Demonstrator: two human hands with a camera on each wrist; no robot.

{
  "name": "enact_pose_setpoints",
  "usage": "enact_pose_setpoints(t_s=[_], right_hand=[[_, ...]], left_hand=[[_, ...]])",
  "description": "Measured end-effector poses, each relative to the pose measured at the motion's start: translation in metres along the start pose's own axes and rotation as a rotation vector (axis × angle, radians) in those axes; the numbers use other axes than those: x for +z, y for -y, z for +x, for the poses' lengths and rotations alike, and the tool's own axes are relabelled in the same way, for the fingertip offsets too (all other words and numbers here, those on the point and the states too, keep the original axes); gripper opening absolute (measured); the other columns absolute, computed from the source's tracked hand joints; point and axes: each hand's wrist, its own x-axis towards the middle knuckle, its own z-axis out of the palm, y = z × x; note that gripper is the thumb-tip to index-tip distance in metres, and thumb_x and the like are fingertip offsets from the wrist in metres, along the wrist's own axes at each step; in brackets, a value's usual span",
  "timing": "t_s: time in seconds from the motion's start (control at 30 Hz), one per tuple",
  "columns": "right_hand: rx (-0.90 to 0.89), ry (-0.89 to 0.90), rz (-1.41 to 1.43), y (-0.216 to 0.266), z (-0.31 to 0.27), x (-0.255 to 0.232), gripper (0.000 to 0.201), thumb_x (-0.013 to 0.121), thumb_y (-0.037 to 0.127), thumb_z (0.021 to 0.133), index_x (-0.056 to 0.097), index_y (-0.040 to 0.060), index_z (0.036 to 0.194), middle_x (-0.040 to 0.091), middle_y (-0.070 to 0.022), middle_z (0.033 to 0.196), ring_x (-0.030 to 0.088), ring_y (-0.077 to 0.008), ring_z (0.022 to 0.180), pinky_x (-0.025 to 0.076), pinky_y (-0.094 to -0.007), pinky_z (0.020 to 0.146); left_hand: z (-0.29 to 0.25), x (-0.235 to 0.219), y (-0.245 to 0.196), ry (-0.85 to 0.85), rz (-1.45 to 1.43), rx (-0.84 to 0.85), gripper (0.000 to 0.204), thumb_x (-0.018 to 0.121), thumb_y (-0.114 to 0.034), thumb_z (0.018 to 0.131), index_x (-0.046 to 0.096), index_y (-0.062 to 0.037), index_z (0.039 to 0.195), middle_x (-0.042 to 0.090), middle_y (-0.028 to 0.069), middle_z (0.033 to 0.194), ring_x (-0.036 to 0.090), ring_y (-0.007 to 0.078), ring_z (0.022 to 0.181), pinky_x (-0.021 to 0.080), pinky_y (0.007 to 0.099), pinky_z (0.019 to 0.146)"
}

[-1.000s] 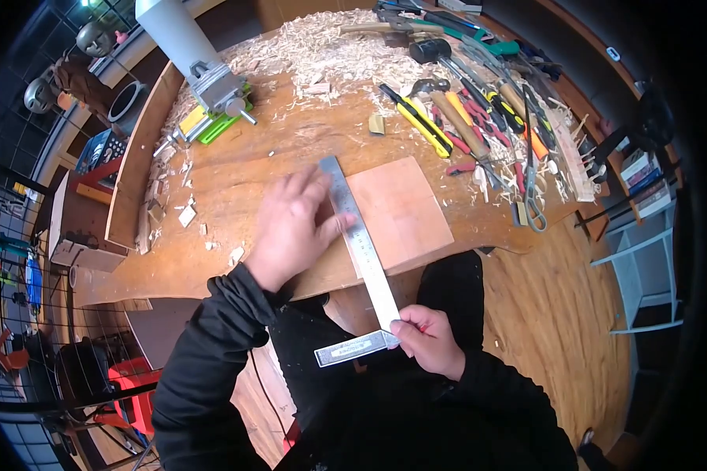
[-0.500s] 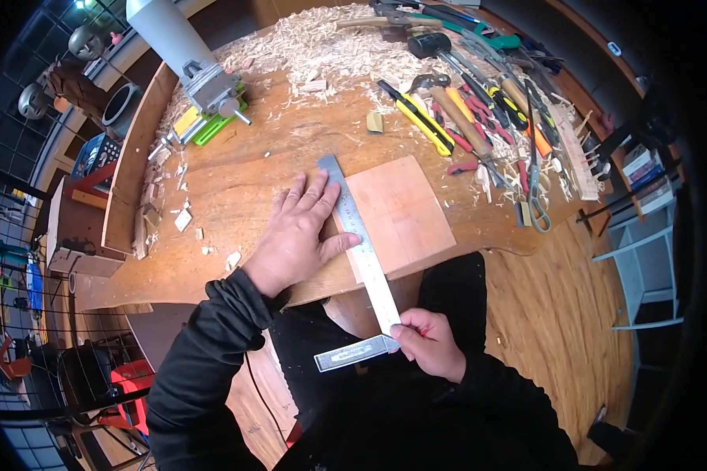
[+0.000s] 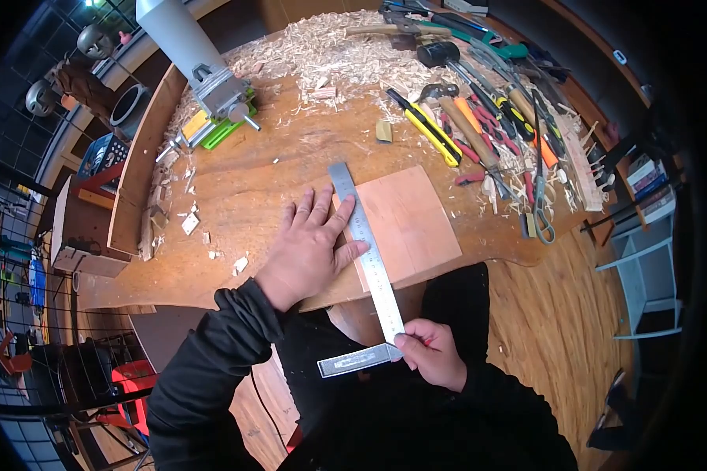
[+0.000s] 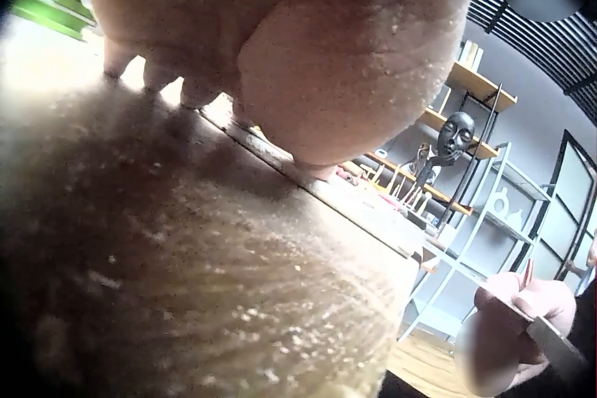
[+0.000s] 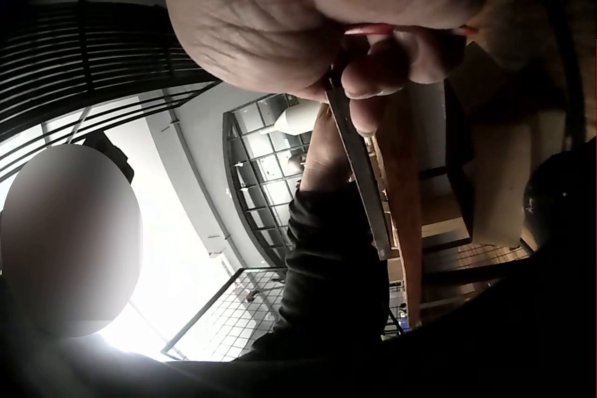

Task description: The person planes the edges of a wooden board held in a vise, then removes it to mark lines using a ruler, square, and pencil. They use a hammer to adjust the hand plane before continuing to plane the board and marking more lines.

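Our left hand (image 3: 305, 255), fingers spread, touches the metal ruler (image 3: 375, 271) lying over the left side of the board (image 3: 416, 224) on the tabletop (image 3: 291, 149); our right hand (image 3: 436, 357) pinches the ruler's corner past the edge.

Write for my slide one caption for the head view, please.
Left grip touches a silver L-shaped metal square lying over a flat pinkish-tan wooden board; right grip pinches the square's corner.

Pretty much black on black tbh: the left sleeve (image 3: 212, 349) was scrunched up into thick, chunky folds, the right sleeve (image 3: 514, 396) had softer creases, and the top (image 3: 408, 432) and pants (image 3: 462, 308) were black too. Both the left hand (image 3: 310, 251) and right hand (image 3: 434, 357) were bare.
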Motion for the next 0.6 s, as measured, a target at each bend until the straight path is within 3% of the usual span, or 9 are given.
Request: enact_pose_setpoints(t_s=[0.5, 0.6], right_hand=[[0.003, 0.014, 0.018, -0.0041, -0.0007, -0.0014, 0.015, 0.063, 0.01, 0.106, 0.069, -0.0017, 0.099, 0.07, -0.0035, 0.079, 0.054, -0.0037, 0.059, 0.042, -0.0221, 0.053], [-0.025, 0.005, 0.007, -0.0052, -0.0006, -0.0007, 0.017, 0.065, 0.014, 0.107, 0.07, 0.0, 0.1, 0.066, -0.0012, 0.073, 0.054, -0.0044, 0.057, 0.04, -0.0228, 0.052]], left_hand=[[-0.0008, 0.0004, -0.0004, 0.027, -0.008, -0.011, 0.077, 0.057, -0.055, 0.105, 0.04, -0.0069, 0.163, 0.035, 0.0319, 0.165, 0.031, 0.0561, 0.152, 0.026, 0.0609, 0.125], [-0.001, 0.0032, 0.0011, 0.011, -0.01, 0.002, 0.078, 0.052, -0.06, 0.105, 0.04, -0.0083, 0.163, 0.036, 0.0329, 0.164, 0.033, 0.0553, 0.152, 0.024, 0.0646, 0.124]])
